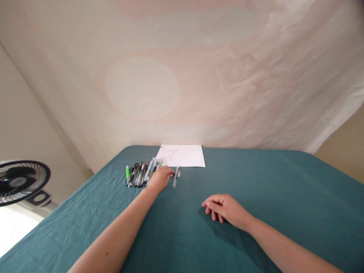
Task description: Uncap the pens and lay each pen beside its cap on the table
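Note:
My left hand [161,178] is at the right end of a row of pens [140,173], fingers curled down near the cloth. Its fingertips are partly hidden, and whatever they hold cannot be made out. Just right of those fingers, apart from the row, lies a clear pen or pen cap piece [176,177]. Dark, grey and clear pens fill the row side by side, with a bright green one [127,173] at its left end. My right hand [226,207] hovers low over the cloth, fingers loosely bent and apart, nothing in them.
A white sheet of paper [187,155] with a few handwritten marks lies at the table's far edge, behind the pens. Teal cloth [270,182] covers the table. A pale patterned sheet [199,83] hangs behind it. A black fan [22,182] stands off the left side.

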`<state>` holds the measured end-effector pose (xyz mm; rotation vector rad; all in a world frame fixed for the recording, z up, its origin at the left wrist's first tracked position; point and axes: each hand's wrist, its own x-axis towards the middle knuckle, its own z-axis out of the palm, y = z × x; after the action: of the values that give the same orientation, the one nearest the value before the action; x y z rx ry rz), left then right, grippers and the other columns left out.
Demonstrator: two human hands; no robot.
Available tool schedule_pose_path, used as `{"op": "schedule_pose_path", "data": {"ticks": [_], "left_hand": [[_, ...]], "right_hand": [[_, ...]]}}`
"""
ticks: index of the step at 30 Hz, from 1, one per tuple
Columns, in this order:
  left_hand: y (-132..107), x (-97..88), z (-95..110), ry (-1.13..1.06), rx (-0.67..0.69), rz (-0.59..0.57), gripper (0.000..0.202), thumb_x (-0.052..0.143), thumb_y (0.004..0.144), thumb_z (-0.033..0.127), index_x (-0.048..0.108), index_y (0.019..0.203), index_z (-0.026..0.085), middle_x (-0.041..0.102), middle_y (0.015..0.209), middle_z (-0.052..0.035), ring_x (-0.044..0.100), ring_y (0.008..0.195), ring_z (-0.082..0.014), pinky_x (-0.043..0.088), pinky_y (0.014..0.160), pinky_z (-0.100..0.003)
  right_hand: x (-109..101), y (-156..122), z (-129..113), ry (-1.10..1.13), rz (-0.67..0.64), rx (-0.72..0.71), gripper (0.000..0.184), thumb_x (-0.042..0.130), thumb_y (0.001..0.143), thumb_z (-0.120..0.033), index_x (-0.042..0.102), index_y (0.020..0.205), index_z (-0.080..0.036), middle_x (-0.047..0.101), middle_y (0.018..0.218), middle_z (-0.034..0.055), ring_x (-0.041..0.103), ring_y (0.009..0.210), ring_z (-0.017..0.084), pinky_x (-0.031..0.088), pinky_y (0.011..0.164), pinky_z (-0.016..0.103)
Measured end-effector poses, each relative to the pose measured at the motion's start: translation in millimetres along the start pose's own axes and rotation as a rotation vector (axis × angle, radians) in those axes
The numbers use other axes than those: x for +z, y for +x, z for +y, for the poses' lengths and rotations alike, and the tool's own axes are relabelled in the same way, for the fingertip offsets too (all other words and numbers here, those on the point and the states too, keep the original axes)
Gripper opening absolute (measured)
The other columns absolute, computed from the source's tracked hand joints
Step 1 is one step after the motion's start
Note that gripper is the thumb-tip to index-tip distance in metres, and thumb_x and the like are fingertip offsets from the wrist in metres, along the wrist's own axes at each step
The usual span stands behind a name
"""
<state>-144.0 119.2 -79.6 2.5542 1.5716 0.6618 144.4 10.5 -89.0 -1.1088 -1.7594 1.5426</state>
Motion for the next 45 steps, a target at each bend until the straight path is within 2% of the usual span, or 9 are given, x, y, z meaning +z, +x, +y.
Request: {"op": "schedule_pose_path", "data": {"ticks": [7,13,18,25,33,39,45], "left_hand": [[2,0.9,5,0.002,0.038,0.01,0.026,0.045,0.086,0.023,0.063,0.104,0.021,0.059,0.095,-0.0052,0.055,0.091,-0.0171,0.041,0.085,-0.027],[5,5.5,19,0.017,0.084,-0.042,0.028,0.044,0.086,0.027,0.065,0.105,0.024,0.056,0.089,-0.0053,0.056,0.085,-0.016,0.042,0.082,-0.025],[4,2.6,23,0.04,0.094,-0.082,0.029,0.044,0.086,0.027,0.064,0.107,0.026,0.054,0.088,-0.005,0.056,0.08,-0.0153,0.043,0.079,-0.025],[3,0.4,11,0.05,0.069,-0.087,0.028,0.043,0.087,0.027,0.065,0.103,0.023,0.054,0.089,-0.0062,0.056,0.08,-0.0165,0.043,0.079,-0.027],[2,-14.5,-6,0.009,0.066,-0.099,0.029,0.047,0.084,0.023,0.062,0.108,0.022,0.062,0.094,-0.005,0.056,0.089,-0.0174,0.041,0.085,-0.028],[4,-16.0,-8,0.0,0.051,-0.132,0.02,0.052,0.078,0.017,0.066,0.091,0.021,0.066,0.089,-0.0022,0.058,0.086,-0.0171,0.041,0.081,-0.026],[4,-18.5,-10,0.026,0.023,-0.156,0.018,0.052,0.077,0.016,0.065,0.089,0.021,0.066,0.088,-0.0017,0.058,0.085,-0.0167,0.041,0.079,-0.026]], "right_hand": [[-1,-1,-1,-0.002,0.004,-0.006,0.039,0.049,0.082,-0.048,0.065,0.093,-0.014,0.063,0.078,0.0055,0.054,0.054,0.008,0.037,0.04,0.017],[0,0,-1,-0.004,0.008,0.004,0.04,0.05,0.082,-0.048,0.065,0.094,-0.014,0.063,0.078,0.0052,0.054,0.053,0.008,0.037,0.039,0.017],[1,0,-2,-0.015,0.008,0.005,0.04,0.049,0.082,-0.049,0.065,0.094,-0.014,0.064,0.079,0.0055,0.054,0.053,0.008,0.037,0.039,0.017],[0,-1,-2,-0.01,0.007,-0.011,0.038,0.048,0.083,-0.047,0.065,0.094,-0.014,0.063,0.078,0.0055,0.054,0.053,0.008,0.037,0.039,0.016],[-1,0,1,-0.01,-0.008,-0.02,0.04,0.049,0.083,-0.048,0.065,0.095,-0.014,0.064,0.079,0.0057,0.054,0.054,0.008,0.037,0.04,0.017],[-1,0,1,0.0,-0.006,-0.02,0.039,0.048,0.083,-0.048,0.064,0.095,-0.014,0.064,0.079,0.0059,0.055,0.055,0.009,0.037,0.04,0.017],[-2,0,1,0.005,-0.01,-0.022,0.037,0.049,0.084,-0.045,0.064,0.094,-0.013,0.063,0.079,0.0056,0.055,0.055,0.008,0.037,0.04,0.016]]}}
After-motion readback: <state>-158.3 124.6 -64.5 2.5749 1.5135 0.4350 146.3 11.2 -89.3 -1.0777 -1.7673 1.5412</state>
